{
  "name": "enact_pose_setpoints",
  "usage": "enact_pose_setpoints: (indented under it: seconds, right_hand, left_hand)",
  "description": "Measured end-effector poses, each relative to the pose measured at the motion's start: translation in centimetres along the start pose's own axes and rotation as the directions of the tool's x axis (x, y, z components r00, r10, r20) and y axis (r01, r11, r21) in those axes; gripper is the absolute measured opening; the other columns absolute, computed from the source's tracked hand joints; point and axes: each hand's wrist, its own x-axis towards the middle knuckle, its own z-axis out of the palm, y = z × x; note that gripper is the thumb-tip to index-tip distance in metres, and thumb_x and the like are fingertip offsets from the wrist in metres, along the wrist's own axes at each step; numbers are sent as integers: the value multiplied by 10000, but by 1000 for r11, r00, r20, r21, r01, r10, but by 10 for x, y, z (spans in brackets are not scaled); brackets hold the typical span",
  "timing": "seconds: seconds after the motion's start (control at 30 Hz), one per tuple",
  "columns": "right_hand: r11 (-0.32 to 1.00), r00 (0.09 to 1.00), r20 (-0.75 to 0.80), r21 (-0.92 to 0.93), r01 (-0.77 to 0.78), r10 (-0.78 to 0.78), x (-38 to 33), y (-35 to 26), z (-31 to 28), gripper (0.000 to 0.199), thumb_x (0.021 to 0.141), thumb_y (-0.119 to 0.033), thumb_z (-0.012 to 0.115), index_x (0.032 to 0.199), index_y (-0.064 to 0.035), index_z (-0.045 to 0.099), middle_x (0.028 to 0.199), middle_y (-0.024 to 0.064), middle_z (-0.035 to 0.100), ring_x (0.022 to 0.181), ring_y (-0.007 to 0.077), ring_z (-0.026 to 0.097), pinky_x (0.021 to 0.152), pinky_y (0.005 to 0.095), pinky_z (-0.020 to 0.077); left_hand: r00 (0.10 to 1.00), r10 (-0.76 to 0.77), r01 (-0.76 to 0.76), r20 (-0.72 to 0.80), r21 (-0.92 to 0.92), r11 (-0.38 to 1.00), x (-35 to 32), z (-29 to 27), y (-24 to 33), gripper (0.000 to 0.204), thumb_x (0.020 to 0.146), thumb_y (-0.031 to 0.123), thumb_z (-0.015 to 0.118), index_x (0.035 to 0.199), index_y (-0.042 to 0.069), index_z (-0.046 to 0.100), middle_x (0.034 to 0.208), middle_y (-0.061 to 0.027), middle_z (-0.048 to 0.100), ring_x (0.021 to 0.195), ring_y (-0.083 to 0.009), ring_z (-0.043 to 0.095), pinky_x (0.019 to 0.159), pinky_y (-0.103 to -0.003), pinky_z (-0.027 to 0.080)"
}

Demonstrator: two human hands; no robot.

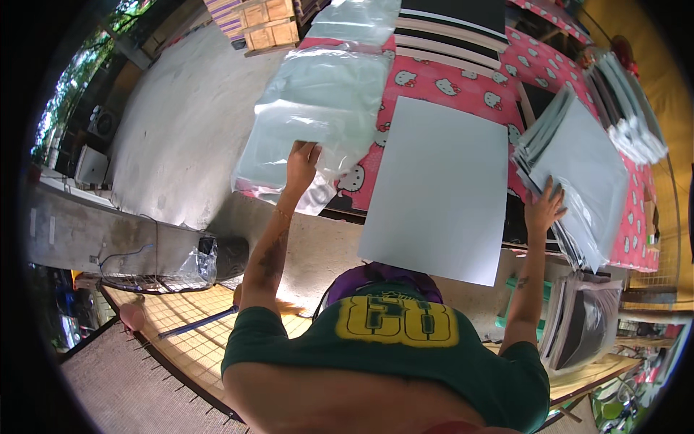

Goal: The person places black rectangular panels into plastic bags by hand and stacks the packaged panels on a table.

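Observation:
My left hand (303,163) is at the near part of a pile of clear plastic sleeves (318,87), its fingers curled together on the top sleeve's film. The pile lies flat and slightly rumpled on the left of the table. In front of my body a large white board (441,181) lies on the table, its near end jutting past the edge; neither hand touches it. My right hand (543,207) rests with fingers spread on the left side of a slanted stack of plastic-wrapped boards (578,166).
A pink cartoon-cat cloth (441,81) covers the table. Black and white boards (452,32) are stacked at its back. More wrapped boards (627,101) stand far right, and others (578,322) lean below on the right. A wooden crate (269,25) stands on the concrete floor (173,108).

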Motion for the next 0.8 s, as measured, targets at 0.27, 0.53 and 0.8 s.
enact_pose_setpoints:
  seconds: [0.27,0.53,0.8]
  right_hand:
    - [-284,524,362,542,-791,-771,-107,-280,-90,472,864,-335,612,1190,-33,453,1141,64,489,1051,121,452,929,303,362]
    - [-500,684,434,470,-727,-587,-75,-251,-99,244,952,-279,486,757,-131,486,763,-41,507,709,38,481,672,235,451]
    - [-889,818,473,142,-436,-326,-50,-87,-51,217,926,-300,519,892,-94,577,778,35,621,650,108,611,526,209,516]
  left_hand:
    - [998,53,-40,39,-283,958,36,9,122,159,803,130,651,795,7,551,616,-148,550,522,-299,537,497,-357,418]
    - [993,116,-108,20,-235,966,39,-2,123,91,854,90,582,816,15,544,639,-185,565,572,-373,549,496,-397,417]
    - [988,-9,4,-153,-37,999,73,23,-35,142,860,17,468,944,-10,580,824,-208,623,767,-365,616,616,-410,467]
